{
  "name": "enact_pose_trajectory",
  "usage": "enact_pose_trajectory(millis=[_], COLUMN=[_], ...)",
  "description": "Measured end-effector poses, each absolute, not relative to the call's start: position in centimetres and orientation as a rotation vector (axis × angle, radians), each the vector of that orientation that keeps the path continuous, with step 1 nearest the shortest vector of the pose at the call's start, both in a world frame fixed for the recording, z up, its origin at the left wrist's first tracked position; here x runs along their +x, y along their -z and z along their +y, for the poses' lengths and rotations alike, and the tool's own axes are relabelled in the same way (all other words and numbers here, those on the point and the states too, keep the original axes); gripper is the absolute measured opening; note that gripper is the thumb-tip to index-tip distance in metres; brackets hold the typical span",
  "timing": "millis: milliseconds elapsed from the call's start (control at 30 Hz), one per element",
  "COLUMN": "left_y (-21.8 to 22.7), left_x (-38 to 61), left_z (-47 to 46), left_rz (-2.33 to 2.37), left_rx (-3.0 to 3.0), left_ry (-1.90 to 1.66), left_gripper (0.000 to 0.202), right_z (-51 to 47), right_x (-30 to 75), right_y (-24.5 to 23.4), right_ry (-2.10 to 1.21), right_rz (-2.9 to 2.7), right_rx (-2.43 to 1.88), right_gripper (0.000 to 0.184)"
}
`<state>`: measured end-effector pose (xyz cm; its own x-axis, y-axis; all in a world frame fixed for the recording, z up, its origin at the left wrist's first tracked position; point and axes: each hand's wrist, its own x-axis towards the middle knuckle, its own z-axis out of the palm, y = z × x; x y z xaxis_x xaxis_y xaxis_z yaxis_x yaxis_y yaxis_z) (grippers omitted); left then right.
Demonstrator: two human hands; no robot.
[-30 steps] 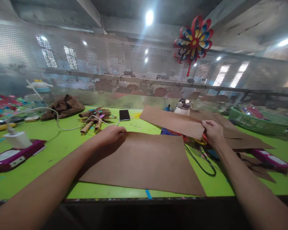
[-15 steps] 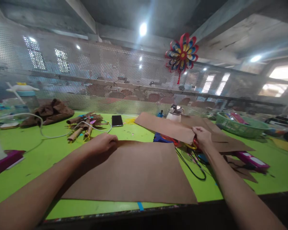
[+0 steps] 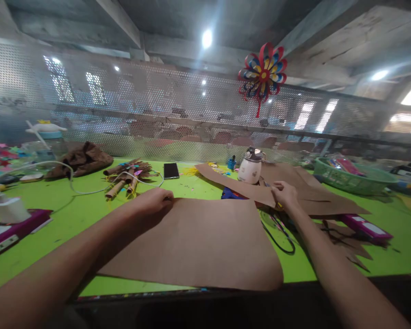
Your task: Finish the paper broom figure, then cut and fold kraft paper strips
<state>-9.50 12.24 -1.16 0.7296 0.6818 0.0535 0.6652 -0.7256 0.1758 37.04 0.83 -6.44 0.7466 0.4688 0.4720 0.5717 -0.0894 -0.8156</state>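
Note:
A large sheet of brown paper (image 3: 198, 240) lies in front of me, its lower right corner curled at the table's front edge. My left hand (image 3: 159, 202) is closed on its far left edge, fingers curled. Beyond the sheet, my right hand (image 3: 286, 195) pinches the right end of a narrow brown paper strip (image 3: 236, 185). The strip bends down in the middle, over part of a blue item (image 3: 231, 194). A dark cord (image 3: 277, 237) loops below my right hand, left of the forearm.
A white bottle (image 3: 250, 170) stands behind the strip. More brown paper (image 3: 304, 192) and a green basket (image 3: 352, 178) are on the right. Rolled paper tubes (image 3: 130, 178), a phone (image 3: 171, 170) and a white cable (image 3: 70, 178) lie to the left. Purple power strips (image 3: 17, 230) flank the workspace.
The strip in my right hand has dropped lower and sags, showing more of the bottle. The large sheet's lower right corner has curled. The view has shifted slightly.

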Motion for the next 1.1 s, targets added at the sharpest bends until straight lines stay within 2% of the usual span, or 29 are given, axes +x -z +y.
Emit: enact_pose_trajectory(millis=[233,367,433,533,600,667,800,900,967,1100], left_y=[0.2,0.8,0.9,0.8,0.6,0.5,0.3,-0.6,-1.5,-2.4], left_x=[-8.7,-8.8,-8.9,-9.0,-9.0,-8.9,-9.3,-11.0,-13.0,-17.3], left_z=[13.1,13.2,13.1,12.7,12.3,11.8,10.6,8.4,6.0,-0.1], left_rz=[1.042,1.075,1.083,1.076,1.069,1.079,1.145,1.137,1.046,0.861], left_rx=[2.868,2.853,2.850,2.846,2.839,2.830,2.854,2.942,2.975,2.780], left_ry=[0.116,0.144,0.147,0.154,0.164,0.173,0.105,-0.084,-0.194,0.170], left_gripper=[0.023,0.026,0.027,0.027,0.027,0.026,0.032,0.045,0.045,0.049], right_z=[-0.3,-2.4,-4.8,-9.5,-12.3,-14.4,-15.5,-15.5,-15.8,-16.8], right_x=[34.7,29.5,25.9,21.0,19.2,18.9,20.8,22.1,22.6,22.7], right_y=[4.0,1.5,0.2,-0.4,0.2,1.4,3.9,4.7,4.7,3.9], right_ry=[0.159,-0.096,-0.284,-0.374,-0.386,-0.361,-0.218,-0.160,-0.127,-0.105], right_rz=[-0.965,-1.297,-1.662,-2.225,-2.444,-2.525,-2.466,-2.469,-2.497,-2.542], right_rx=[-1.699,-1.609,-1.504,-1.323,-1.317,-1.390,-1.520,-1.522,-1.517,-1.566], right_gripper=[0.019,0.027,0.029,0.047,0.059,0.064,0.065,0.061,0.059,0.058])
